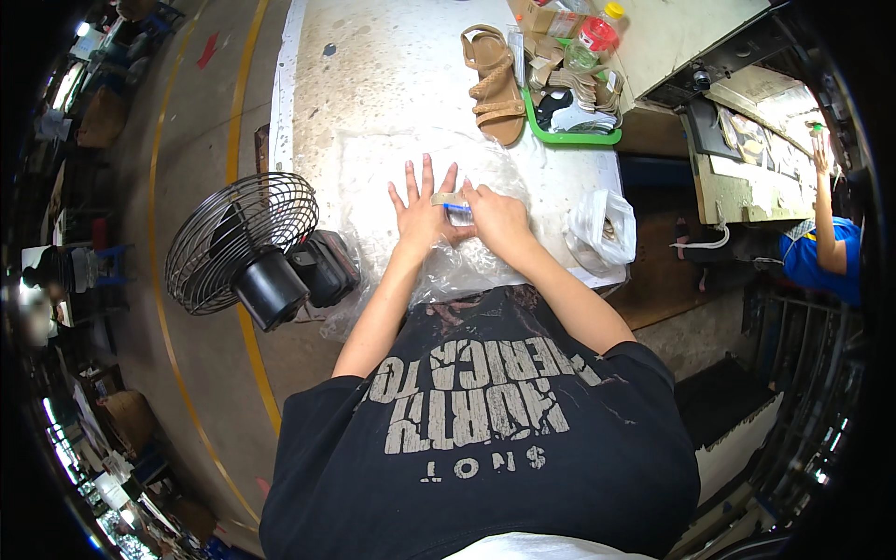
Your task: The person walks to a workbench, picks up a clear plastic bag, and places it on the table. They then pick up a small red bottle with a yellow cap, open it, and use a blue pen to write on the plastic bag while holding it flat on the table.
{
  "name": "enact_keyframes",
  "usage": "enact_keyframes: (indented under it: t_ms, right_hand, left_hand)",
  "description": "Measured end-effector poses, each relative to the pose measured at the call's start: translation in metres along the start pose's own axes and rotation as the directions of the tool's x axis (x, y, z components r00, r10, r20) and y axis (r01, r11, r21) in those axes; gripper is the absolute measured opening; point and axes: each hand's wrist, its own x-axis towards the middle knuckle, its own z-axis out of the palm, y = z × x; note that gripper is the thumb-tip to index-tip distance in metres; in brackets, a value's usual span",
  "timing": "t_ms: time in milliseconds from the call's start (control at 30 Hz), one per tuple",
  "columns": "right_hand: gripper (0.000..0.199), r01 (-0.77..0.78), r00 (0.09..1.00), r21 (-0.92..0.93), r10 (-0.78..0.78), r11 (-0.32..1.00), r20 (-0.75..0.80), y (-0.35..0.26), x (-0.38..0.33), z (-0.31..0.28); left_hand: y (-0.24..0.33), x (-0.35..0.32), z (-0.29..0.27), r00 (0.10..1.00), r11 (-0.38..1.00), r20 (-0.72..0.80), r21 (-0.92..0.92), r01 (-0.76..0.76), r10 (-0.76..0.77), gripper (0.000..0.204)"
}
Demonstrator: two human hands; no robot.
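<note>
My left hand (423,217) lies with its fingers spread on a crumpled clear plastic sheet (373,191) on the white worktable. Close against its thumb, my right hand (497,220) is closed around a small tan-and-blue item (454,202). Fingers cover part of that item, so its kind does not show. Loose folds of the sheet hang toward my body below both hands. Beyond my right hand, a tan sandal (496,86) with woven straps rests on the tabletop.
A black fan (245,245) stands by the table's left edge. A green tray (577,138) of shoe parts sits beside the sandal, near a yellow-capped bottle (602,30). A white plastic bag (609,227) is at the right edge. Farther right, another person's arm (825,201) is raised.
</note>
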Motion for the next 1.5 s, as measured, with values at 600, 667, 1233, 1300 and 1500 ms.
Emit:
enact_keyframes:
  t_ms: [600,667,1233,1300,1500]
  right_hand:
    - [0.062,0.018,1.000,0.001,-0.018,1.000,-0.023,0.002,0.037,-0.002]
    - [0.064,0.067,0.996,0.037,-0.069,0.997,0.059,-0.016,0.018,-0.014]
    - [0.064,0.019,1.000,-0.124,-0.016,0.992,0.025,-0.009,0.032,0.000]
    - [0.060,0.013,1.000,-0.144,-0.015,0.989,-0.017,-0.004,0.034,0.004]
    - [0.040,-0.005,0.999,-0.021,0.004,1.000,-0.049,-0.005,0.032,0.007]
  left_hand:
    - [0.004,0.000,-0.012,0.999,0.997,0.031,-0.072,0.030,-0.027,0.146]
    - [-0.001,0.001,0.001,0.998,1.000,-0.059,0.001,0.016,-0.016,0.147]
    - [-0.003,0.002,0.000,1.000,0.999,-0.015,-0.026,0.025,-0.026,0.143]
    - [0.001,0.002,-0.006,1.000,0.998,0.004,-0.048,0.029,-0.029,0.144]
    - [0.000,0.001,-0.005,0.999,0.999,0.011,-0.018,0.036,-0.036,0.145]
